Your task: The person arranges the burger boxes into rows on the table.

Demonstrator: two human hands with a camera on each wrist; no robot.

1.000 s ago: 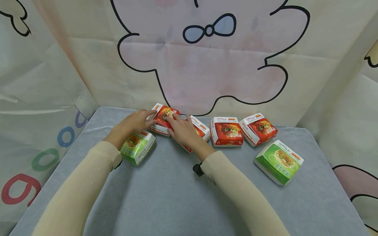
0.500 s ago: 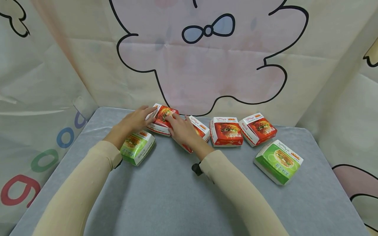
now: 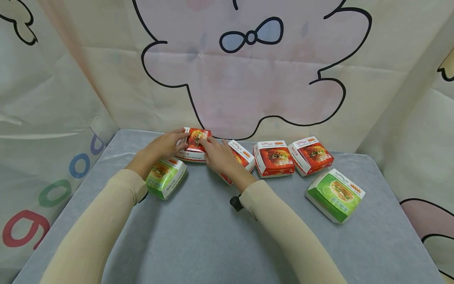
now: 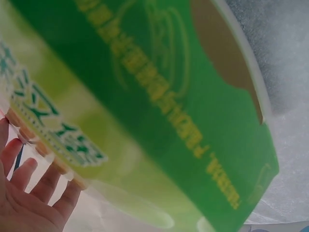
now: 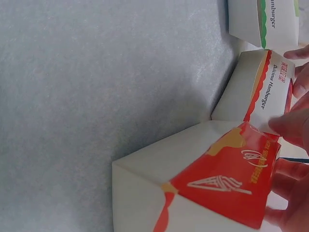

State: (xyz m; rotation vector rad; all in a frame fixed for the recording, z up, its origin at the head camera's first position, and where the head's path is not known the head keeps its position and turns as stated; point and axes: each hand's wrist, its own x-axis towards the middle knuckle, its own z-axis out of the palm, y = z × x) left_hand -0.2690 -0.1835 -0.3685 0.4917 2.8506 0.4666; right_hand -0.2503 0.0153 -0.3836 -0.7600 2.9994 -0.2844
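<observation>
At the back left of the grey table, a red-and-white hamburger box (image 3: pixel 195 141) lies between my hands. My left hand (image 3: pixel 164 146) reaches over a green hamburger box (image 3: pixel 166 178) and touches the red box's left end. In the left wrist view the green box (image 4: pixel 159 106) hides much, with loosely extended fingers beyond it. My right hand (image 3: pixel 220 157) touches the red box's right side with its thumb and fingertips. It partly covers a second red hamburger box (image 3: pixel 242 153). In the right wrist view the thumb rests against the first red box (image 5: pixel 273 92).
Two more red hamburger boxes, one (image 3: pixel 274 158) standing nearer the middle and another (image 3: pixel 311 155) further right, are along the back. A second green hamburger box (image 3: pixel 335 195) lies at the right. A printed cloth (image 3: pixel 248 90) hangs behind the table (image 3: pixel 198 236).
Between my hands, the red box has turned so its front side faces me more squarely. The second red box and the middle one have shifted slightly right. My hands have barely moved.
</observation>
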